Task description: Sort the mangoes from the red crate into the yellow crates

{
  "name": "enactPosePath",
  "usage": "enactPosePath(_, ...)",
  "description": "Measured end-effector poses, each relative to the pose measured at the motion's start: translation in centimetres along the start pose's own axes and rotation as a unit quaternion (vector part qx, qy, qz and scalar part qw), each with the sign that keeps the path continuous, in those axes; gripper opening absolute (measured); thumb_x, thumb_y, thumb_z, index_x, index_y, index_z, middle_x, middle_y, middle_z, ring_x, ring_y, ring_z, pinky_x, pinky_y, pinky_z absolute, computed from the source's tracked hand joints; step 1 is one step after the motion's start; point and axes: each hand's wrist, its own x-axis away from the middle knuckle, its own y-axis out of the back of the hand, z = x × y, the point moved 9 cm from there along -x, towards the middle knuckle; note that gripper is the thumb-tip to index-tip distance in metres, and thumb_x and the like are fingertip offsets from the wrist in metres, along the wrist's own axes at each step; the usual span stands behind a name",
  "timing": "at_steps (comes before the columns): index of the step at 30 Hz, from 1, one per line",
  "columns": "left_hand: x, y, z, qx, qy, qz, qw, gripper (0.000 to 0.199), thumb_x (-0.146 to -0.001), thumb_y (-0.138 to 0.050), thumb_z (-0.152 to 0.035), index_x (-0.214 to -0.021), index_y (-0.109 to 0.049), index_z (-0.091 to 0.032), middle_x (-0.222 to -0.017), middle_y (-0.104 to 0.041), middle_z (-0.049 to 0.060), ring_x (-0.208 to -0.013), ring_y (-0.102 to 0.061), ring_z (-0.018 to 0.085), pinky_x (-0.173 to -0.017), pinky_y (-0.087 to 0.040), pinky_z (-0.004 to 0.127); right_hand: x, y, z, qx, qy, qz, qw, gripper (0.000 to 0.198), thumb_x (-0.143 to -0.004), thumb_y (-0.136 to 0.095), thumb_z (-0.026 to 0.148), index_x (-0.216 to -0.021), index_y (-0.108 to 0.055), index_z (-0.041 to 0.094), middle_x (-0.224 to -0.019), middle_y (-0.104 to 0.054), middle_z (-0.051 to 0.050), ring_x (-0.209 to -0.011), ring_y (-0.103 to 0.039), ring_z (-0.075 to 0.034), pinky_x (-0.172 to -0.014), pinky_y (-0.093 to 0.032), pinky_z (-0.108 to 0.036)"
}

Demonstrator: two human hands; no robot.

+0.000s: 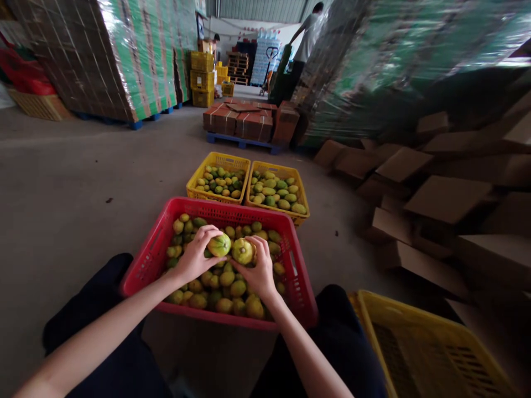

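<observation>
A grey concrete floor (83, 182) runs to a white far wall (286, 32) beneath ribbed metal sheeting (257, 10). Light is dim on the near right and brighter at the far end, glaring off the plastic wrap. On the left, a tall wrapped stack (155, 61) stands on blue supports; another wrapped stack (360, 83) rises on the right, with loose cardboard boxes (448, 196) nearer. Bundled cardboard (254, 126) lies on a blue pallet (243, 142) between them. Farther back are stacked wooden pallets (238, 63).
</observation>
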Motion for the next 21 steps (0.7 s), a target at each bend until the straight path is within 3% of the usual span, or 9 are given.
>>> enactPosePath(4,0.1,-0.6,-0.6,-0.101,-0.055,0.019,0.993,0.046,-0.062,-0.078,-0.016,-0.105,-0.065,-0.023,-0.111,-0.053,0.008,-0.111,-0.050,0.026,-0.106,-0.032,0.041,0.2,0.3,0.2,0.013,0.028,-0.010,0.999,0.052,-0.070,-0.074,0.033,-0.116,-0.050,0.025,-0.115,-0.051,-0.009,-0.106,-0.056,-0.025,-0.092,-0.047,-0.042)
enactPosePath(9,0.8,-1.9,-1.9,-0.286,-0.184,0.050,0.939,0.046,-0.077,-0.068,-0.019,-0.119,-0.050,-0.024,-0.113,-0.051,0.009,-0.111,-0.051,0.022,-0.099,-0.041,0.041,0.9,0.5,0.5,0.039,0.054,-0.031,0.997,0.052,-0.071,-0.073,0.029,-0.118,-0.051,0.025,-0.115,-0.053,-0.010,-0.107,-0.055,-0.026,-0.091,-0.048,-0.044)
enactPosePath(14,1.4,-1.7,-2.8,-0.298,-0.253,0.025,0.920,0.046,-0.077,-0.068,-0.018,-0.116,-0.044,-0.022,-0.115,-0.055,0.010,-0.111,-0.054,0.022,-0.095,-0.046,0.040,1.2,0.7,0.8,0.041,0.055,-0.051,0.996,0.053,-0.071,-0.074,0.029,-0.118,-0.051,0.025,-0.114,-0.054,-0.010,-0.106,-0.056,-0.026,-0.090,-0.049,-0.044)
enactPosePath(21,2.0,-1.4,-3.8,-0.294,-0.298,0.025,0.908,0.042,-0.075,-0.068,-0.014,-0.111,-0.049,-0.023,-0.118,-0.059,0.011,-0.114,-0.056,0.023,-0.095,-0.048,0.041,1.0,1.1,1.7,0.035,0.071,-0.071,0.994,0.053,-0.072,-0.073,0.030,-0.120,-0.051,0.025,-0.114,-0.054,-0.010,-0.105,-0.057,-0.025,-0.089,-0.051,-0.044)
